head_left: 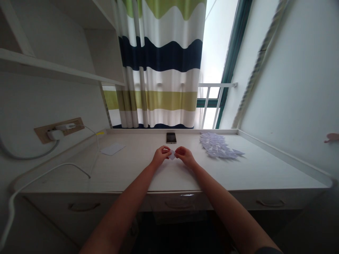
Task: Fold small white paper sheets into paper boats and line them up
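A small folded piece of white paper is held just above the desk, between my two hands. My left hand pinches its left edge with thumb and fingers. On the opposite edge, my right hand has its fingers curled closed on the paper. Just beyond the hands lies a dark phone, flat on the desk. To the right is a spread pile of folded paper pieces with pointed tips, overlapping in rows.
Flat paper sheets lie on the left of the white desk. A white cable loops over the left side from a wall socket. A striped curtain hangs behind the desk, and a shelf juts out above left.
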Demonstrator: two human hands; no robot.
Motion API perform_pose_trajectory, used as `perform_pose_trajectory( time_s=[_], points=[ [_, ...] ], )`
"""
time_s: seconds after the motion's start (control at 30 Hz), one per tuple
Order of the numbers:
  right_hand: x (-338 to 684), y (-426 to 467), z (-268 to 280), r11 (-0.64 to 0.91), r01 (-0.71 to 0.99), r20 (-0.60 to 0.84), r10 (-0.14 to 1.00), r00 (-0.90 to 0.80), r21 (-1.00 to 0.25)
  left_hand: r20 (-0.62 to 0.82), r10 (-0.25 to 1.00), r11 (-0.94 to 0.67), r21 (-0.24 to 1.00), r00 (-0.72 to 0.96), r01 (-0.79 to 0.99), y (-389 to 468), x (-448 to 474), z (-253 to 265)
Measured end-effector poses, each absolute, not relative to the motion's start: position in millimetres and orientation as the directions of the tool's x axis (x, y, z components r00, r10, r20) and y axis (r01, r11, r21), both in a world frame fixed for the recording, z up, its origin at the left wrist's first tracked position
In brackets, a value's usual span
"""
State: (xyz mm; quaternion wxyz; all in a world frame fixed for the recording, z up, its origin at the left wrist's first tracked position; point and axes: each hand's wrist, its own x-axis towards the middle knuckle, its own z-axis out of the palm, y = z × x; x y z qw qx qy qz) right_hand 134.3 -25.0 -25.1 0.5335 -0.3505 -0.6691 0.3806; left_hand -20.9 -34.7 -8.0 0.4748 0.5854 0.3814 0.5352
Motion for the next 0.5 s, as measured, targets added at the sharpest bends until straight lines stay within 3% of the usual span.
perform_pose_trajectory(
  time_s=[0.27, 0.5],
  points=[
    [136, -35, -20, 0.568, 0.398, 0.56, 0.815, -0.149, -0.72, 0.245, 0.951, -0.24, 0.97, 0.19, -0.046, -34, -19, -10],
    [136, -38, -17, 0.549, 0.532, 0.564, 0.811, -0.154, -0.644, 0.249, 0.951, -0.245, 0.969, 0.184, -0.044, -35, -20, -10]
  ],
)
